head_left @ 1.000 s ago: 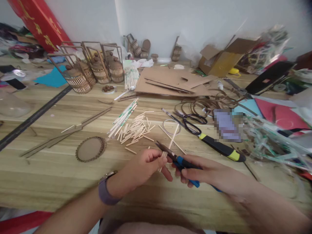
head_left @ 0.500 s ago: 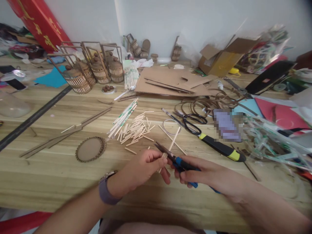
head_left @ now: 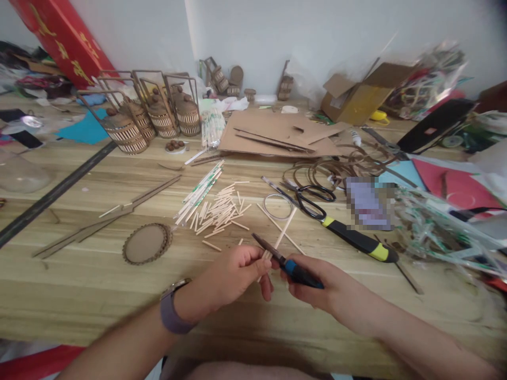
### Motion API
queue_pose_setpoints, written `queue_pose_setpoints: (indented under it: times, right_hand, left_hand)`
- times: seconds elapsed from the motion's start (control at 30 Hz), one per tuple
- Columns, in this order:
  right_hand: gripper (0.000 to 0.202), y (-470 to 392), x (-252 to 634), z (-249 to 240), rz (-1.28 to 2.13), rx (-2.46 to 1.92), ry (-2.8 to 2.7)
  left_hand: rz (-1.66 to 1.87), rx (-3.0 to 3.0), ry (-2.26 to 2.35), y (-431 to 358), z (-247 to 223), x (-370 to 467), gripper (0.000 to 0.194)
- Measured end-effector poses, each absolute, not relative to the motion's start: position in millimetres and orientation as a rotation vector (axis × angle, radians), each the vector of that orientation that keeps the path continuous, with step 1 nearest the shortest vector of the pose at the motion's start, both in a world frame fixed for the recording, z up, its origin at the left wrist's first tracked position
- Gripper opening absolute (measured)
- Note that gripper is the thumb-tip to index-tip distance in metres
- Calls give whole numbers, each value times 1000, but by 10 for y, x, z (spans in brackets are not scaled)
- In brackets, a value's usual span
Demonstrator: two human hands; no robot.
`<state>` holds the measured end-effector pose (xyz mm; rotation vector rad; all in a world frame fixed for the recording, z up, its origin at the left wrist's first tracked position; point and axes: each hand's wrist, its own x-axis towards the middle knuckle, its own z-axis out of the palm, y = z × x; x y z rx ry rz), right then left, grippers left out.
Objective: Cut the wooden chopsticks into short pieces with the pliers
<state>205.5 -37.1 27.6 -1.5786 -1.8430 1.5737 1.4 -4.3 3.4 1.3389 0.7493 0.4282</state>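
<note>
My left hand (head_left: 241, 269), with a watch at its wrist, pinches a few thin wooden sticks (head_left: 285, 229) that look like disposable chopsticks; they point up and away to the right. In my right hand (head_left: 317, 285) are long-nose pliers (head_left: 291, 266) with blue-and-black handles, squeezed together. Their dark pointed jaws lie across the sticks just above my left fingertips. Whether the jaws bite into the wood is hidden. Beyond my hands lies a pile of short cut sticks (head_left: 222, 211), next to wrapped chopsticks (head_left: 202, 190).
Large black-handled scissors (head_left: 311, 203), a yellow-and-black handled tool (head_left: 356, 240) and a tape ring (head_left: 277, 206) lie beyond my right hand. A round cardboard disc (head_left: 146, 244) sits left. Small handled baskets (head_left: 127, 132), cardboard sheets (head_left: 253, 126) and a carton (head_left: 356, 97) stand farther back.
The pliers' handles, spread apart before, are now closed together within my right hand, and the jaws look closed. My left hand stays nearly in place with the sticks.
</note>
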Motion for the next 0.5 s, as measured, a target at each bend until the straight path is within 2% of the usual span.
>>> queue_pose_setpoints:
  times: [0.27, 0.5]
  right_hand:
    - [18, -337, 2097, 386, 1966, -1481, -1416]
    - [22, -323, 2080, 411, 1965, -1496, -1460]
  left_hand:
    - [504, 1235, 674, -44, 82, 40, 31]
    - [515, 1185, 672, -48, 77, 54, 34]
